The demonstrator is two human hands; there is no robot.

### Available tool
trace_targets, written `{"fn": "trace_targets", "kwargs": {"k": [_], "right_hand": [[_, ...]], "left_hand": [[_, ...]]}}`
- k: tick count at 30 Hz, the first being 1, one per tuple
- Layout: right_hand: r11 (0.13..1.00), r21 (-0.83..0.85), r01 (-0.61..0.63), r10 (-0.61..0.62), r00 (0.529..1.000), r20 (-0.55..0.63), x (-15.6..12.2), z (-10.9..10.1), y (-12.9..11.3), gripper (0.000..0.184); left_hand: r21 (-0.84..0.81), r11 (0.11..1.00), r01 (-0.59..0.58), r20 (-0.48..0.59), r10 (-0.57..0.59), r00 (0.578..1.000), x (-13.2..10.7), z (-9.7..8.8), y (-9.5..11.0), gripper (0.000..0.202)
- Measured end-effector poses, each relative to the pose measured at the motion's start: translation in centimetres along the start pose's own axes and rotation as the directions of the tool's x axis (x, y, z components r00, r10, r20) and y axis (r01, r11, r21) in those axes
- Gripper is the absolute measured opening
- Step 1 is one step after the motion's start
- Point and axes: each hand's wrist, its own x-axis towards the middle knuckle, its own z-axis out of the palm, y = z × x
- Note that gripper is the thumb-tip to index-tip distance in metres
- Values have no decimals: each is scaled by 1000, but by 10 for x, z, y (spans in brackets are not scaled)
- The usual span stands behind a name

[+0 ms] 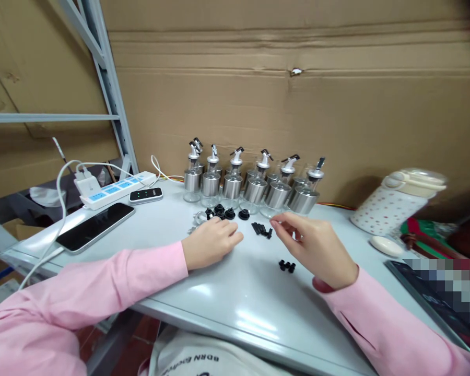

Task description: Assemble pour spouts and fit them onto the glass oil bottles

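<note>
My left hand (210,241) rests on the grey table (235,303), fingers curled loosely, touching a few black round caps (224,212) and a small metal ring (199,217). Whether it holds anything is hidden. My right hand (314,245) hovers just right of a pile of small black plugs (262,229), its thumb and forefinger pinched together near them; what they pinch is too small to see. Two more black plugs (286,266) lie below that hand. Behind stands a row of several glass bottles (254,188) with steel bands and pour spouts.
At the left lie a phone (96,226), a white power strip (115,190) with cables and a small black device (146,195). A dotted white jug (395,201), a white oval object (387,245) and a dark tablet sit at the right. Cardboard walls the back.
</note>
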Motion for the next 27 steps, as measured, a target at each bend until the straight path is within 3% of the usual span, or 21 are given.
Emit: {"fn": "trace_targets", "kwargs": {"k": [3, 5, 8, 11, 15, 19, 21, 23, 27], "right_hand": [[998, 53, 35, -38, 998, 50, -1, 1, 1, 18], [986, 134, 100, -117, 985, 126, -2, 3, 1, 17], [944, 296, 146, -224, 943, 247, -3, 6, -1, 21], [903, 417, 105, -256, 911, 323, -1, 7, -4, 28], [865, 501, 32, -234, 909, 345, 1, 8, -6, 21], [861, 507, 39, -230, 919, 321, 1, 10, -9, 15], [864, 502, 42, -231, 919, 320, 1, 9, -9, 15], [870, 491, 44, -219, 926, 306, 2, 7, -8, 16], [891, 454, 9, -139, 958, 253, 5, -1, 2, 16]], "left_hand": [[-41, 987, -152, -139, 145, 980, 3, 7, 4, 18], [-53, 966, -254, -254, 233, 939, 8, 10, 6, 20], [-57, 911, -409, -452, 342, 824, 16, 12, 8, 16], [-66, 841, -538, -598, 398, 696, 21, 10, 8, 16], [-80, 795, -601, -670, 404, 623, 21, 6, 9, 14], [-76, 785, -615, -674, 414, 612, 19, 5, 10, 13], [-82, 799, -596, -670, 398, 627, 18, 7, 10, 11], [-118, 849, -514, -663, 318, 678, 17, 9, 9, 10], [-322, 909, -265, -575, 35, 817, 15, 14, 8, 27]]}}
